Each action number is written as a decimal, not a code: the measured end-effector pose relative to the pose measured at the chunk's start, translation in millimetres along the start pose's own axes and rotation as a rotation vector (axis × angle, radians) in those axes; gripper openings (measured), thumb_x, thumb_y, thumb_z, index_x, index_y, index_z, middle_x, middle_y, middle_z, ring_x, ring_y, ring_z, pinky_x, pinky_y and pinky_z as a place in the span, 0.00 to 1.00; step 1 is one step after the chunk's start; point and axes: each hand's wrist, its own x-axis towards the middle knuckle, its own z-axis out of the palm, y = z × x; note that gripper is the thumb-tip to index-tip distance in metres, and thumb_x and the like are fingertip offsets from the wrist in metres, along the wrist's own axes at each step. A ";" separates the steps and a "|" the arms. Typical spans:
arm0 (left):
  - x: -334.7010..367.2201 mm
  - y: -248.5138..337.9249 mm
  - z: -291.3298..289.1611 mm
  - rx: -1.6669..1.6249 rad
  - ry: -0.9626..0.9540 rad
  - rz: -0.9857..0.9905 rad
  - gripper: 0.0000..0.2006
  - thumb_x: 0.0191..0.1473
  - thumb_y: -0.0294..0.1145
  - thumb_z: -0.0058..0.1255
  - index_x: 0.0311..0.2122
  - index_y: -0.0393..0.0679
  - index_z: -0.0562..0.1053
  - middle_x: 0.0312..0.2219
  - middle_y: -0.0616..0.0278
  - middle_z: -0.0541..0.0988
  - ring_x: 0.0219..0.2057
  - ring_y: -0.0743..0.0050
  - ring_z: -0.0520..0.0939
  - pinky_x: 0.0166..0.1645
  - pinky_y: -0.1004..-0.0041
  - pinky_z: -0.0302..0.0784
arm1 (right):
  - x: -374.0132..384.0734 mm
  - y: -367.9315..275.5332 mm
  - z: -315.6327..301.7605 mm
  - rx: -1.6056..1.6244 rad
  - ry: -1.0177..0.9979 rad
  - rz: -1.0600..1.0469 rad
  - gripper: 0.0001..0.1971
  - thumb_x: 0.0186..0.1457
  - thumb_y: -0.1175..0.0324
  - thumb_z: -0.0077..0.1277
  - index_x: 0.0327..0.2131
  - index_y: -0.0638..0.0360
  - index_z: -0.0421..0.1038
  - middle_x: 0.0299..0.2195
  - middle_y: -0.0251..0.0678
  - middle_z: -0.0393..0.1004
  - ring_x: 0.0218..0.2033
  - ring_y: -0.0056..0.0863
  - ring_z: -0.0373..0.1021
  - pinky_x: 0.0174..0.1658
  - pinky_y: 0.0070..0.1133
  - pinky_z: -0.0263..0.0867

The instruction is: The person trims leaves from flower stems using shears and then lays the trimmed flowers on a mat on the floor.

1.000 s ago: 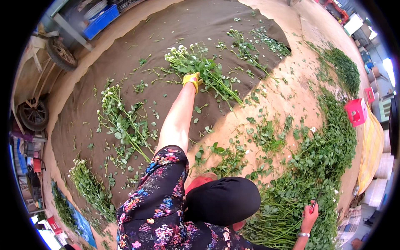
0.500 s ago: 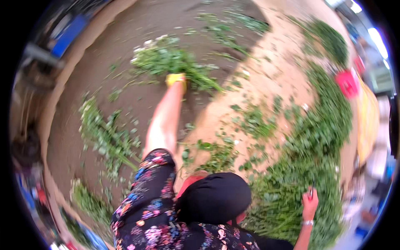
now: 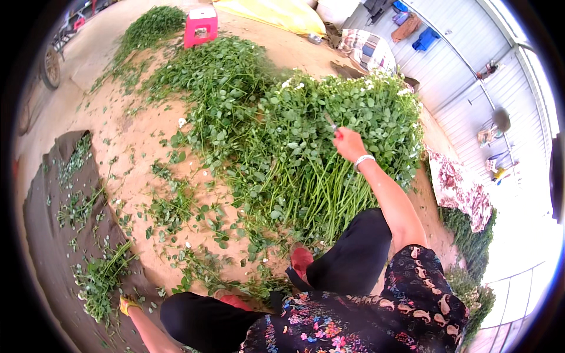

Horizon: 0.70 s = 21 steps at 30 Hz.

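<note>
My right hand (image 3: pixel 349 145), bare with a bracelet at the wrist, is closed round a small knife (image 3: pixel 331 122) whose short blade points up and away. It hovers over a thick pile of leafy green stems (image 3: pixel 318 170) with white flowers along the far edge. Down at the lower left, my left hand (image 3: pixel 128 305) wears a yellow glove. Beside it lies a bunch of cut flower stems (image 3: pixel 105 276) on the dark cloth (image 3: pixel 44 235). The gloved fingers are small and partly hidden, so their grip is unclear.
Loose leaves and sprigs (image 3: pixel 176 200) litter the tan floor between cloth and pile. A pink stool (image 3: pixel 200 29) stands at the far left of the pile, with a yellow sheet (image 3: pixel 271 13) behind. Flowered fabric (image 3: pixel 459 185) covers more greenery at right.
My view has swung right, from the dark cloth to the large pile. My left arm, stretched over the flower bunch, is now at the lower left. My right hand is over the pile's leafy part.
</note>
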 end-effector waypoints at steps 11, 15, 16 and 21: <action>-87.6 66.6 27.3 -0.126 -0.274 0.310 0.12 0.53 0.32 0.52 0.44 0.49 0.72 0.37 0.61 0.78 0.32 0.68 0.79 0.32 0.74 0.76 | 58.6 39.7 -9.5 -0.052 0.069 -0.018 0.09 0.54 0.64 0.44 0.34 0.57 0.69 0.31 0.51 0.74 0.34 0.51 0.71 0.39 0.39 0.67; -153.4 116.6 57.1 -0.065 -0.553 0.384 0.15 0.53 0.33 0.53 0.47 0.47 0.71 0.37 0.60 0.78 0.33 0.67 0.80 0.32 0.75 0.76 | 73.2 -1.5 14.6 -0.042 -0.141 -0.105 0.07 0.53 0.67 0.45 0.33 0.56 0.72 0.34 0.47 0.76 0.37 0.47 0.72 0.41 0.37 0.67; -182.5 121.0 81.8 -0.030 -0.607 0.406 0.16 0.53 0.33 0.53 0.48 0.46 0.70 0.37 0.60 0.78 0.32 0.69 0.80 0.32 0.75 0.76 | 79.2 2.9 24.3 -0.073 -0.181 -0.113 0.07 0.52 0.68 0.46 0.34 0.55 0.73 0.35 0.47 0.76 0.38 0.46 0.72 0.43 0.36 0.67; -390.3 133.2 130.5 0.244 -0.784 0.647 0.17 0.54 0.33 0.53 0.50 0.45 0.70 0.36 0.61 0.79 0.30 0.76 0.79 0.31 0.79 0.75 | 72.9 -16.9 83.5 -0.050 -0.262 -0.015 0.12 0.54 0.63 0.48 0.37 0.57 0.77 0.39 0.49 0.75 0.40 0.46 0.73 0.45 0.34 0.69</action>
